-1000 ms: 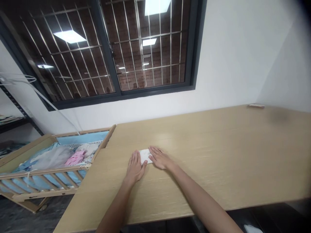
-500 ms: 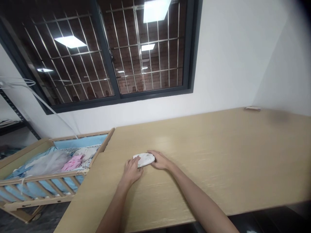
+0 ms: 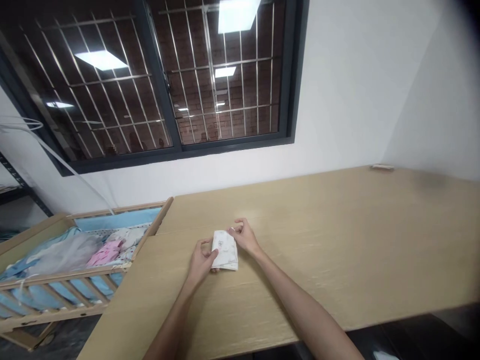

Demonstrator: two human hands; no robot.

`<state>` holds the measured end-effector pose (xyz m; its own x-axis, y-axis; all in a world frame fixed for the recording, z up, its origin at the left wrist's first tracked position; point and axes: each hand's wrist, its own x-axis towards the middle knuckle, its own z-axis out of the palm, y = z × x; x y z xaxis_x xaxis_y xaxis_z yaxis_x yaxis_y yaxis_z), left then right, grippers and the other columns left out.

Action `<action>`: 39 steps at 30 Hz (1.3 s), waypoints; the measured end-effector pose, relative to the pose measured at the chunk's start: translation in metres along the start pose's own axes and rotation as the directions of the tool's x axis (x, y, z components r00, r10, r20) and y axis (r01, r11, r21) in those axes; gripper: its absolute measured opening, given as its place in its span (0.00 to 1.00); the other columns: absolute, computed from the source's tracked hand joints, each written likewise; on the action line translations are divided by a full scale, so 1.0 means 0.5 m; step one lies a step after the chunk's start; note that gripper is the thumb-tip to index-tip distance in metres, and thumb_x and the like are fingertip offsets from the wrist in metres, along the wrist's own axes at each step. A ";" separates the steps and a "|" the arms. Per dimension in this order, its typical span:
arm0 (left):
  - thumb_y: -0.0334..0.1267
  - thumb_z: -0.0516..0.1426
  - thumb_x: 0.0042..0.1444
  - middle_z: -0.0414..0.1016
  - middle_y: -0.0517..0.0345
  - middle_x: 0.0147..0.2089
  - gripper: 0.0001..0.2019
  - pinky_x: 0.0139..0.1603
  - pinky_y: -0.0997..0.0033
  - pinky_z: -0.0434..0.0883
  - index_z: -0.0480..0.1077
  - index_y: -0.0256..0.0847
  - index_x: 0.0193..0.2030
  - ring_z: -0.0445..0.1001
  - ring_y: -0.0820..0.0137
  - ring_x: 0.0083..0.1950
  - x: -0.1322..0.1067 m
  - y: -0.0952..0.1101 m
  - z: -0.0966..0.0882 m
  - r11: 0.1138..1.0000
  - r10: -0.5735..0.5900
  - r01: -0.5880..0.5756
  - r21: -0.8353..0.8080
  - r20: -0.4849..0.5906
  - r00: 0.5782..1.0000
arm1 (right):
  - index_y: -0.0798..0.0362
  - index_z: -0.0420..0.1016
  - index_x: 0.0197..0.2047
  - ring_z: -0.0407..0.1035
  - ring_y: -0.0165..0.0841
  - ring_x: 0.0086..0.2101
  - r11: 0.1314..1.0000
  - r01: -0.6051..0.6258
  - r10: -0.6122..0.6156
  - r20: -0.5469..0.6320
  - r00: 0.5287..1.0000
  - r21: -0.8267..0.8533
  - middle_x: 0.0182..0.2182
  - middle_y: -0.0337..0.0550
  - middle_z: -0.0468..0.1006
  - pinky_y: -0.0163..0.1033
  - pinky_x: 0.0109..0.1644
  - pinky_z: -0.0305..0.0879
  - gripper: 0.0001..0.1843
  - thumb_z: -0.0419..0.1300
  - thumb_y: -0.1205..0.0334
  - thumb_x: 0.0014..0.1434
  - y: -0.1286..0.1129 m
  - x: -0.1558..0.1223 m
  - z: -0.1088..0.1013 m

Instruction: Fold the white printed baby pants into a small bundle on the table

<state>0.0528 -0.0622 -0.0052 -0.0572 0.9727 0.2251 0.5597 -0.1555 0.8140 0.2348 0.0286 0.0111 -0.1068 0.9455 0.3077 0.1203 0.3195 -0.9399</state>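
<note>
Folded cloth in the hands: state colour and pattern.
The folded cloth is white with small faint prints; head view.

L hand [image 3: 200, 260] & R hand [image 3: 244, 237] both pinched shut.

A wooden crib [image 3: 67, 280] holding baby clothes [image 3: 105, 252] stands left of the table [image 3: 337, 240], below a barred window [image 3: 157, 80]

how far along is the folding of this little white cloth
Done: the white cloth is folded into a small packet. In hand: left hand and right hand both hold it over the table. Left: more garments lie loose in the crib.
</note>
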 end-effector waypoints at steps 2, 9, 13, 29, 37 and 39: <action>0.48 0.52 0.64 0.75 0.62 0.24 0.21 0.27 0.70 0.70 0.58 0.37 0.58 0.76 0.66 0.23 -0.004 0.001 0.003 0.996 -0.033 0.031 0.089 0.021 0.999 | 0.50 0.63 0.49 0.71 0.34 0.28 0.993 -0.028 0.027 -0.009 1.000 -0.118 0.26 0.33 0.74 0.37 0.33 0.66 0.25 0.66 0.48 0.54 0.016 -0.001 0.003; 0.46 0.55 0.63 0.80 0.53 0.35 0.15 0.41 0.65 0.69 0.67 0.44 0.53 0.80 0.57 0.42 -0.017 0.023 -0.002 0.907 -0.069 0.050 0.417 0.029 0.997 | 0.51 0.67 0.51 0.75 0.38 0.35 0.938 0.045 -0.003 0.120 0.993 -0.344 0.33 0.42 0.80 0.41 0.41 0.70 0.19 0.62 0.52 0.61 0.057 -0.001 0.013; 0.49 0.49 0.67 0.80 0.48 0.38 0.16 0.44 0.62 0.69 0.70 0.44 0.51 0.80 0.55 0.44 -0.024 0.056 -0.022 0.852 -0.051 0.044 0.522 -0.001 0.999 | 0.54 0.67 0.56 0.75 0.39 0.46 0.924 0.143 -0.108 0.118 0.987 -0.356 0.44 0.52 0.81 0.45 0.52 0.69 0.18 0.53 0.54 0.68 0.049 -0.001 0.006; 0.63 0.45 0.64 0.62 0.30 0.70 0.39 0.67 0.28 0.55 0.63 0.34 0.69 0.49 0.33 0.74 -0.184 0.063 0.191 0.816 0.132 -0.058 0.574 -0.088 0.987 | 0.38 0.61 0.71 0.48 0.36 0.70 0.703 0.650 -0.189 0.805 0.563 -0.289 0.71 0.38 0.59 0.52 0.73 0.42 0.25 0.44 0.50 0.74 -0.053 -0.104 0.018; 0.61 0.43 0.65 0.52 0.28 0.74 0.40 0.69 0.30 0.53 0.60 0.26 0.70 0.45 0.34 0.75 -0.187 0.089 0.169 0.799 0.070 -0.034 0.600 -0.036 0.997 | 0.42 0.55 0.73 0.40 0.37 0.72 0.695 0.571 -0.067 0.751 0.657 -0.438 0.73 0.40 0.49 0.54 0.75 0.33 0.29 0.44 0.47 0.73 0.019 -0.020 0.009; 0.61 0.43 0.66 0.53 0.29 0.74 0.39 0.68 0.30 0.54 0.60 0.28 0.70 0.46 0.34 0.75 -0.184 0.083 0.171 0.796 0.080 -0.037 0.604 -0.044 0.996 | 0.43 0.54 0.74 0.39 0.37 0.72 0.700 0.548 -0.059 0.728 0.683 -0.458 0.73 0.41 0.49 0.55 0.75 0.33 0.29 0.44 0.48 0.73 0.031 0.000 0.005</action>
<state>0.1521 -0.1437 -0.0378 -0.0490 0.9485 0.3130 0.9470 -0.0555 0.3163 0.2343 0.0336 -0.0039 -0.7988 0.5806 0.1575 0.4775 0.7711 -0.4213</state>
